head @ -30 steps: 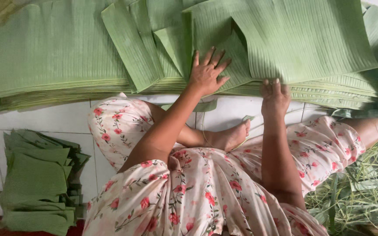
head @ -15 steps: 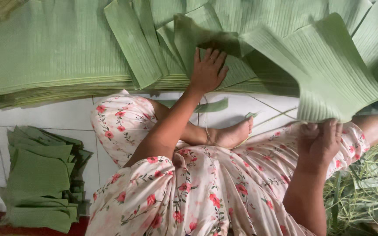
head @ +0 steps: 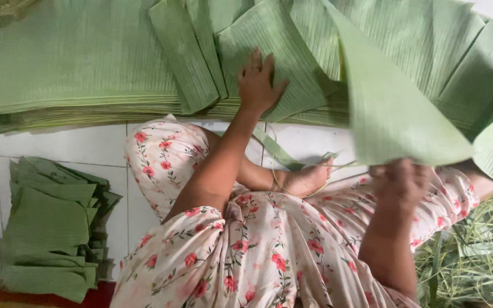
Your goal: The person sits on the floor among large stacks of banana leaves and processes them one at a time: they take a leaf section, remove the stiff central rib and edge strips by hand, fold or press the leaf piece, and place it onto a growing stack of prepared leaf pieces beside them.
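Left hand (head: 259, 85) pressed flat, fingers spread, on ribbed green banana-leaf sheets (head: 87, 63) stacked across top of frame. Right hand (head: 400, 183), grip closed on lower edge of lifted green leaf sheet (head: 395, 120), centre right, curling upward. Folded dark-green leaf pile (head: 49, 228) on white tiled floor (head: 58, 145), lower left. Green stem trimmings (head: 475, 256) lower right.

L arm stretched fwd, nearly straight, elbow low; left hand (head: 258, 84) flat, palm down, fingers (head: 256, 59) spread. R arm bent, forearm upright, wrist cocked; right hand (head: 399, 181) clenched, knuckles up, blurred. Both arms bare. One bare foot (head: 308, 179) tucked btw the arms.
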Motion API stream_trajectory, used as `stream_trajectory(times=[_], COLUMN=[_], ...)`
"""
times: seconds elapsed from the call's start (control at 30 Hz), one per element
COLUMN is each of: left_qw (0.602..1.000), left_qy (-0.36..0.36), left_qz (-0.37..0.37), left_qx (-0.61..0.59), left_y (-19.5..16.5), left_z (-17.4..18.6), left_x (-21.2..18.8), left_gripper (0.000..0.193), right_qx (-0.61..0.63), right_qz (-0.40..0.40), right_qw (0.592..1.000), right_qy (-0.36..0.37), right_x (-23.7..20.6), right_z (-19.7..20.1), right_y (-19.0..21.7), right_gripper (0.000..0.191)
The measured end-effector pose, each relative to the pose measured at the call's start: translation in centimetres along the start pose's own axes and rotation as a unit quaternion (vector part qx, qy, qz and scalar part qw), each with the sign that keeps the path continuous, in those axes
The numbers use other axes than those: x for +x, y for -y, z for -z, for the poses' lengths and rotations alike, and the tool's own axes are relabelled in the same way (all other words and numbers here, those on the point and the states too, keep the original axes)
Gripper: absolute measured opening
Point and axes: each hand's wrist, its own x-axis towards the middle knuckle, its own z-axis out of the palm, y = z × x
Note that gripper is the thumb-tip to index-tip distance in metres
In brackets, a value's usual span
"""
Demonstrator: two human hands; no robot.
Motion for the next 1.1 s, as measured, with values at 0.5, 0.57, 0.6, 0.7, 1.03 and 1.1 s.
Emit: stream_trajectory(times=[0.5, 0.57, 0.6, 0.7, 1.03, 1.1], left_qw=[0.965, 0.954, 0.955, 0.947, 0.928, 0.934], left_qy=[0.005, 0.048, 0.077, 0.144, 0.193, 0.168], left_qz=[-0.241, -0.258, -0.254, -0.261, -0.264, -0.266], left_qx=[0.103, 0.145, 0.133, 0.119, 0.18, 0.173], left_y=[-2.3, -2.6, -2.4, -1.7, -2.6, -2.3], left_z=[1.8, 0.6, 0.1, -1.1, -2.6, -2.4], left_x=[-0.8, -0.7, -0.6, 0.1, 1.2, 1.0], left_gripper=[0.064, 0.058, 0.059, 0.059, 0.053, 0.054], right_qx=[-0.266, -0.267, -0.284, -0.285, -0.231, -0.208], right_qz=[-0.381, -0.443, -0.436, -0.371, -0.146, -0.123], right_qw=[0.875, 0.838, 0.838, 0.88, 0.961, 0.969], right_qy=[0.136, 0.171, 0.166, 0.082, -0.049, -0.045], right_x=[3.0, 4.1, 5.0, 8.1, 9.8, 9.0], right_z=[-8.7, -7.4, -6.6, -3.4, -1.0, -0.6], right_y=[-19.6, -18.0, -17.0, -13.5, -14.0, -14.1], right_gripper=[0.027, 0.033, 0.033, 0.029, 0.018, 0.019])
